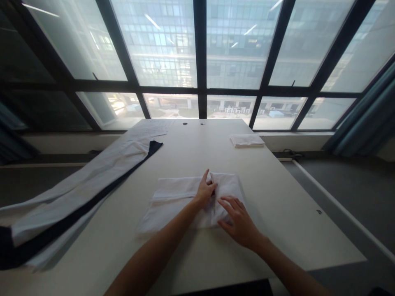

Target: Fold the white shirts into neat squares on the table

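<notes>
A folded white cloth (pixel 174 209) lies flat on the white table in front of me, with a seam running across its left part. Its right section (pixel 230 185) is folded over, leaving an edge down the middle. My left hand (pixel 206 190) rests at that edge, one finger stretched forward and the others partly bent, some of them hidden. On the right section, my right hand (pixel 239 218) is open, fingers spread and slightly curved, the fingertips at or just above the fabric.
Long white fabric with a dark navy strip (pixel 129 170) is spread along the table's left side and hangs over its edge. A small folded white cloth (pixel 247 140) lies at the far right. Large windows (pixel 233 45) stand behind the table (pixel 286 230).
</notes>
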A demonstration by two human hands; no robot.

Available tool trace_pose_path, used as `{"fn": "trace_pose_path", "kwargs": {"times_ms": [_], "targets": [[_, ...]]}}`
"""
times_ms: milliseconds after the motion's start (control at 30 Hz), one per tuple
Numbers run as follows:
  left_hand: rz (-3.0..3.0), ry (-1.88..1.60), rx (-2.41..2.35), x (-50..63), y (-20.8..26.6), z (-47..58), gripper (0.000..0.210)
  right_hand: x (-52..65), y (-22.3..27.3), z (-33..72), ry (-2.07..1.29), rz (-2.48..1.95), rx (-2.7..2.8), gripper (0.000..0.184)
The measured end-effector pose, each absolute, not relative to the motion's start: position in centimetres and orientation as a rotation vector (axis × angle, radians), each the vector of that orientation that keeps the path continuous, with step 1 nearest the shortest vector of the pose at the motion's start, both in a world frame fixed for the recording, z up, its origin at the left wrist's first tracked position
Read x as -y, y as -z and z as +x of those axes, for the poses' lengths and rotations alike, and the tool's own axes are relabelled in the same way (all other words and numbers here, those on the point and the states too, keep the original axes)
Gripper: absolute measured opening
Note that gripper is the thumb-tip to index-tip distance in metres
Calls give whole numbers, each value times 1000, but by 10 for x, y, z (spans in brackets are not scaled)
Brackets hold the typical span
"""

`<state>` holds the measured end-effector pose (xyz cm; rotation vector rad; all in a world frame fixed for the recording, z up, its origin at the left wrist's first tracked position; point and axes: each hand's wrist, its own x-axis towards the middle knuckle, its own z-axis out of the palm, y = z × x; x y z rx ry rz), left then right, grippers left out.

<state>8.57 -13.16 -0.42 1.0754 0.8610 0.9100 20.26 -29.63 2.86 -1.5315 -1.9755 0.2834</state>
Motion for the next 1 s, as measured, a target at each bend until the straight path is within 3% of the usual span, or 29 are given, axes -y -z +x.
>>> {"fn": "trace_pose_path", "kwargs": {"times_ms": [100,233,333,467,567,767,1000], "targets": [[1337,-950,-1007,131,5,87,64,314,-13,220,-201,-1588,2168,69],[1980,-900,-1221,134,-3,83,47,319,-2,231,-303,-1555,2262,58],[2440,-847,-1332,146,-10,83,48,298,-9,236,-366,-1607,2057,50],[2757,-526,-1173,165,-3,91,53,240,-16,238,-255,-1855,1756,56],[2829,-343,-1141,171,12,94,55,203,-7,239,-264,-2021,1844,57],[2881,-300,-1186,169,20,91,57,184,16,267,-183,-2152,1985,60],[2855,-295,-1186,171,12,91,57,195,-4,278,-132,-2184,1838,59]]}}
